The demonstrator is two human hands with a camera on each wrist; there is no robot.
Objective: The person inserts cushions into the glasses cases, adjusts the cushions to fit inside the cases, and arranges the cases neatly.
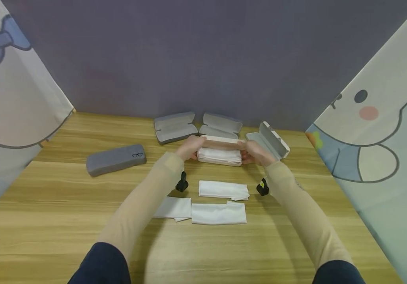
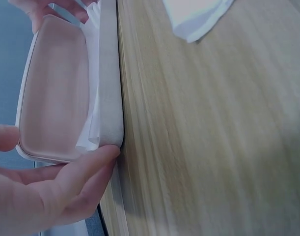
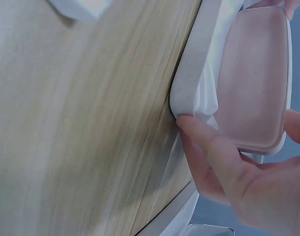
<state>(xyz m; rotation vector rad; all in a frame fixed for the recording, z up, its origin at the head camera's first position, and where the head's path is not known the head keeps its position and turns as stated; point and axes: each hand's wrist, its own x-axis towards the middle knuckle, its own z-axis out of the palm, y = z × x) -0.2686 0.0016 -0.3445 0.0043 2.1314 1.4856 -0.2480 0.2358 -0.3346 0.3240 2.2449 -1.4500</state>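
Both hands hold a glasses case (image 1: 221, 142) with a pale outside and pink lining, its lid partly raised. Inside lies a folded white cloth (image 1: 219, 155), its edge bulging along the base's wall in the wrist views. My left hand (image 1: 190, 147) grips the left end, fingers on the base's corner and thumb at the lid's edge (image 2: 22, 88). At the right end, my right hand (image 1: 256, 153) does the same, with a finger at the base's corner and thumb by the lid's edge (image 3: 288, 64).
Behind stand two open grey glasses cases (image 1: 176, 132) (image 1: 221, 122), with another open case (image 1: 274, 140) right. A closed grey case (image 1: 116, 159) lies left. Nearer me are folded white cloths (image 1: 222, 190) (image 1: 219, 213) (image 1: 175, 208) on the wooden table (image 1: 278, 252). A grey wall (image 1: 189, 55) rises behind.
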